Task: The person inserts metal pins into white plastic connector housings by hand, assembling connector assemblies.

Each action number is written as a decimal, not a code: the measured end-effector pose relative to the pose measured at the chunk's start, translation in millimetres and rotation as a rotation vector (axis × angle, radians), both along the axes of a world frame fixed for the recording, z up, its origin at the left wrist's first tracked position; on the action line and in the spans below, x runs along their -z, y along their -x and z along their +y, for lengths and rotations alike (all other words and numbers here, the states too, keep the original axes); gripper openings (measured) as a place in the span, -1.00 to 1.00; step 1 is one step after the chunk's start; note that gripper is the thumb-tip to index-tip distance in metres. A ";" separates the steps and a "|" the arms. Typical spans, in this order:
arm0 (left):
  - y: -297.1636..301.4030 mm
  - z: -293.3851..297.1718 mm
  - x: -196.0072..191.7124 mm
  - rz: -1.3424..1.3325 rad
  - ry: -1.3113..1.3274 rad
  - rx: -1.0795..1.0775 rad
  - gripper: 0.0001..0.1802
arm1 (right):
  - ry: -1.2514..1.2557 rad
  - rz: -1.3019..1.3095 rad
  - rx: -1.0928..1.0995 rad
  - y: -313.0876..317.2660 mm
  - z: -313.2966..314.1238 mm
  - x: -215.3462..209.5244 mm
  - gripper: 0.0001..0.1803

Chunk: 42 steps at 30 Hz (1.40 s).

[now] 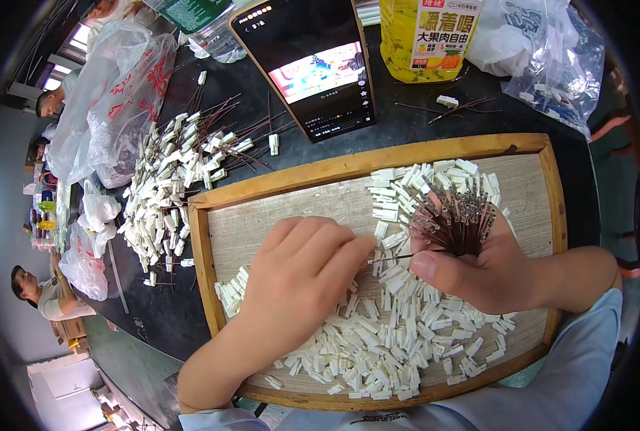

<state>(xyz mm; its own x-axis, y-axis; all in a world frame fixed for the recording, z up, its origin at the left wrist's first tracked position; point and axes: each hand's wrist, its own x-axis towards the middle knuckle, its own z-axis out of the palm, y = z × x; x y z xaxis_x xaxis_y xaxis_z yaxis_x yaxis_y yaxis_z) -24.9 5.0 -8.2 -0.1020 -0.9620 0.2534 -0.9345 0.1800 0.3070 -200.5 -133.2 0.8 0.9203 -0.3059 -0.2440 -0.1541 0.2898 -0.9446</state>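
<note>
A thick bundle of dark brown wires with metal terminals on their tips (pixel 458 223) is gripped in my right hand (pixel 481 276), terminals upward. One wire (pixel 400 256) sticks out from under its thumb toward my left hand (pixel 295 280). The left fingers are pinched together at that wire's end; what lies between the fingertips is mostly hidden. Both hands are over a wood-framed tray (pixel 298 177). Loose white plastic connector housings (pixel 384 359) cover much of its right and near parts, with a smaller heap beside my left wrist.
Left of the tray lies a heap of white connectors with brown wires attached (pixel 165 187). Behind it stand a lit phone (pixel 313 79) and a bottle of yellow drink (pixel 409 50). Plastic bags (pixel 101 108) lie at the left, another (pixel 560 72) at the far right. Several people sit farther left.
</note>
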 end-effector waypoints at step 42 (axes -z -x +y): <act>13.7 3.0 -5.3 1.612 0.014 -0.071 -0.74 | 0.113 -0.233 0.039 -1.0 8.5 9.2 -0.83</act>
